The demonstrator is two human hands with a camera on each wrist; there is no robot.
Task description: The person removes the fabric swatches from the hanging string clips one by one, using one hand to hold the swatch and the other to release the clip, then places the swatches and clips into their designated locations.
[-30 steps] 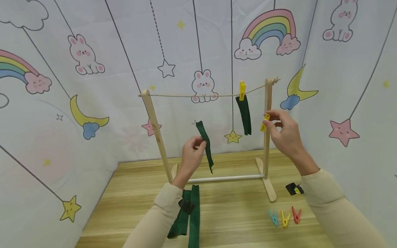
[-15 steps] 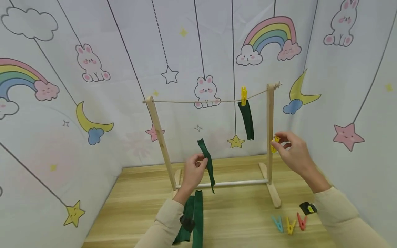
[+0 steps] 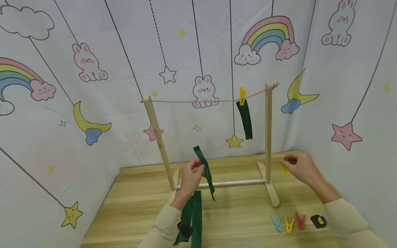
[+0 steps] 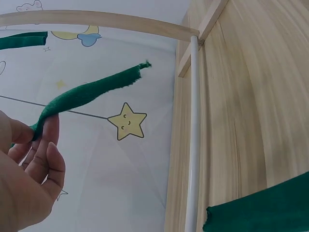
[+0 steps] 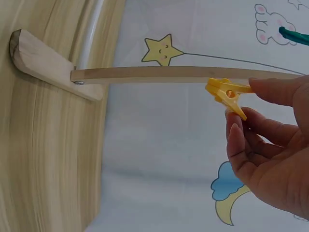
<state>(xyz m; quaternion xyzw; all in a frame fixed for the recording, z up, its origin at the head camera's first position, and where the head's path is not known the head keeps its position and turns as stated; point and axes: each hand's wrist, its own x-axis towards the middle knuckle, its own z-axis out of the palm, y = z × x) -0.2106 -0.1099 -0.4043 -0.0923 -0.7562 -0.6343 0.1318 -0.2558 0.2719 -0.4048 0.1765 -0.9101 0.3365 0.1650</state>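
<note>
My left hand (image 3: 190, 175) pinches a dark green fabric strip (image 3: 207, 172) near its middle, in front of the wooden rack. In the left wrist view the strip (image 4: 91, 93) has a frayed end and stretches out past the fingers. To the right of the rack's right post, my right hand (image 3: 301, 168) holds a yellow clothespin (image 3: 284, 169). The right wrist view shows this clothespin (image 5: 227, 93) by its handles between thumb and fingers. On the cord (image 3: 186, 101) strung between the posts, another yellow clothespin (image 3: 242, 95) holds up a second green strip (image 3: 245, 120).
Several green strips (image 3: 196, 220) lie on the wooden table below my left forearm. At front right are a blue clothespin (image 3: 276, 224), a yellow one (image 3: 289, 225) and a red one (image 3: 300, 220). The rack's right post (image 3: 268, 134) rises between my hands, and a white bar (image 3: 232, 183) joins the feet.
My right hand has moved down and to the right with the yellow clothespin, away from the post. My left hand has lowered with the green strip. The head view has shifted slightly.
</note>
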